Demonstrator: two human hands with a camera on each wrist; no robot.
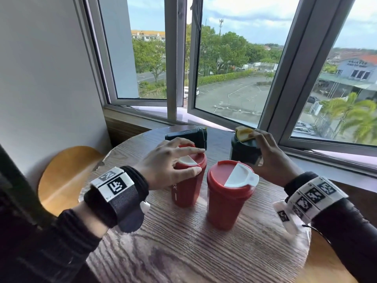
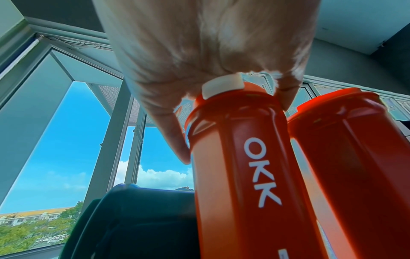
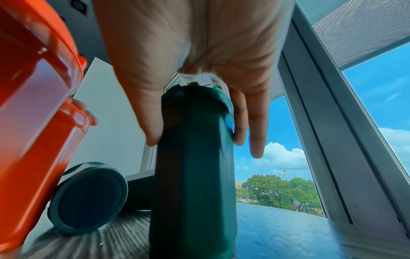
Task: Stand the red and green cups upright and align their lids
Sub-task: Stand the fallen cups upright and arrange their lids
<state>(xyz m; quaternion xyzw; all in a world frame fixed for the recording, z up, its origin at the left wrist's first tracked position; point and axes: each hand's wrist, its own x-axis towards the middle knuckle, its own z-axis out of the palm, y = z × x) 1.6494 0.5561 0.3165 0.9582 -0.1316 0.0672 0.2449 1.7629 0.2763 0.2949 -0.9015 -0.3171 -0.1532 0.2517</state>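
Mid-frame on the table point(image 1: 183, 252), both red cups stand. The left hand point(image 1: 163, 162) has its grip clamped on the left red cup's lid point(image 1: 190, 160); the right hand point(image 1: 271, 156) clasps the upright green cup point(image 1: 242, 150). Another green cup point(image 1: 187, 135) lies toppled behind, likely next to stand.

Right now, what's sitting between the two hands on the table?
In the head view, an upright red cup with a white flap stands between the left hand, gripping the other red cup, and the right hand, holding a green cup.
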